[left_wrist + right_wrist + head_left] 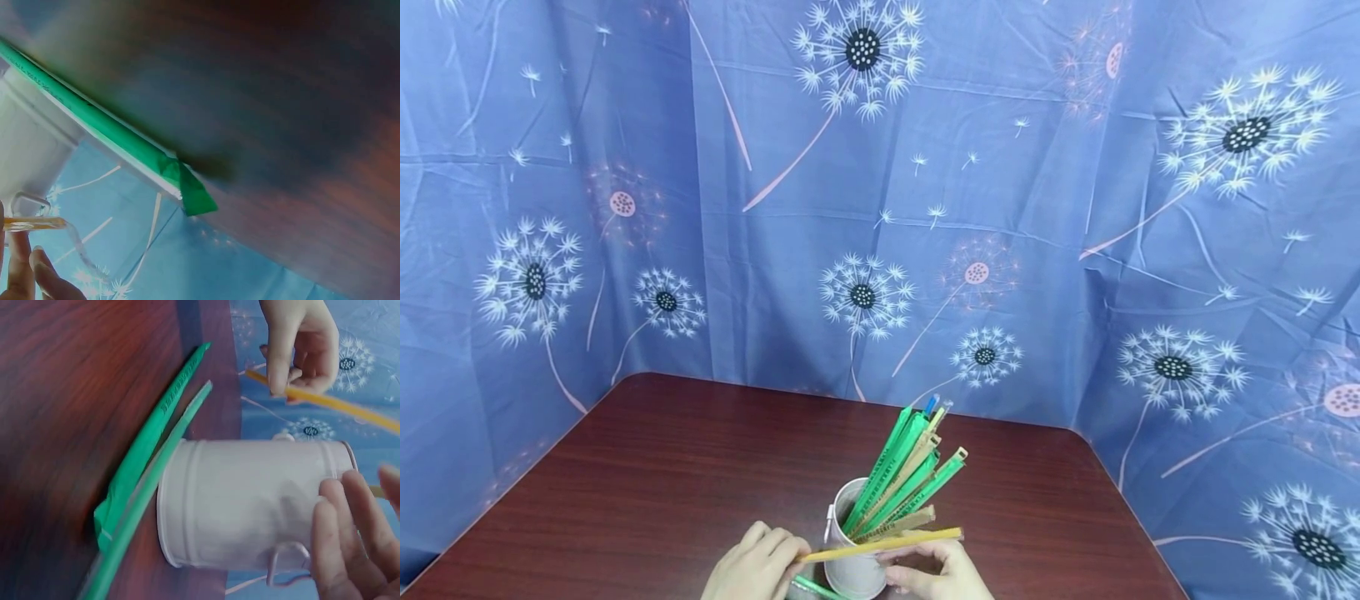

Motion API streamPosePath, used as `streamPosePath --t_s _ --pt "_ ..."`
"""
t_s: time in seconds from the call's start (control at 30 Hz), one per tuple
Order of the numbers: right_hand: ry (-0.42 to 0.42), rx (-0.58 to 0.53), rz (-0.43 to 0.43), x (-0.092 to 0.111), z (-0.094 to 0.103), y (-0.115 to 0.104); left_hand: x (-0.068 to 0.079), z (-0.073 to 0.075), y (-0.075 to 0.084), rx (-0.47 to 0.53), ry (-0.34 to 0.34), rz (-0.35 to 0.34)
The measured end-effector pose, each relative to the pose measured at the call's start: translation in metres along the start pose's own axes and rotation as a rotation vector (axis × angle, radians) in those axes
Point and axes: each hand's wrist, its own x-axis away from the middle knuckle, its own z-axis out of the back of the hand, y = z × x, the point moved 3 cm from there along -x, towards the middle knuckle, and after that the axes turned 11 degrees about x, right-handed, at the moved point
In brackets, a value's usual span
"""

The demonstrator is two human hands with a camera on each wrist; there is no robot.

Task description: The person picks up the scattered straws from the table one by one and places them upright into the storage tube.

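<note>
My left hand (pixel 760 562) pinches one end of a yellow straw (pixel 880 546), which runs to the right in front of a small white bucket (pixel 855 575). In the left wrist view, clear film dangles from the pinched end. My right hand (pixel 942 571) is at the bucket's right side, its fingers (pixel 337 531) extended beside the rim and holding nothing I can see. The yellow straw passes just above that hand in the head view. Several green and brown paper-wrapped straws (pixel 898 483) lean out of the bucket, with blue and yellow tips behind.
On the dark wooden table (pixel 647 483) lie a green paper-wrapped straw (pixel 150 437) and a green straw in clear film (pixel 147 487), close to the bucket's base. A blue dandelion-print cloth (pixel 775 275) hangs behind and on both sides.
</note>
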Motion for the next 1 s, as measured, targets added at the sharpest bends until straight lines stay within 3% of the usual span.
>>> streamPosePath --t_s 0.23,0.47,0.73,0.87,0.93,1.0 --pt "0.132 -0.066 0.054 -0.002 -0.003 -0.009 -0.001 -0.002 0.002 0.034 0.027 -0.069" --pt "0.284 -0.07 -0.056 -0.004 -0.003 -0.014 0.0 -0.007 0.003 0.044 0.028 -0.129" --pt "0.329 -0.052 0.112 -0.008 -0.005 -0.02 -0.001 -0.009 0.005 0.064 0.012 -0.183" --pt "0.507 -0.041 0.156 -0.006 0.001 -0.022 0.002 -0.006 0.005 0.035 -0.076 -0.157" --pt "0.617 -0.042 0.159 -0.005 0.005 -0.022 0.006 -0.005 0.004 0.013 -0.178 -0.089" --pt "0.712 -0.059 0.146 -0.004 0.009 -0.022 0.01 -0.004 0.002 -0.008 -0.323 0.018"
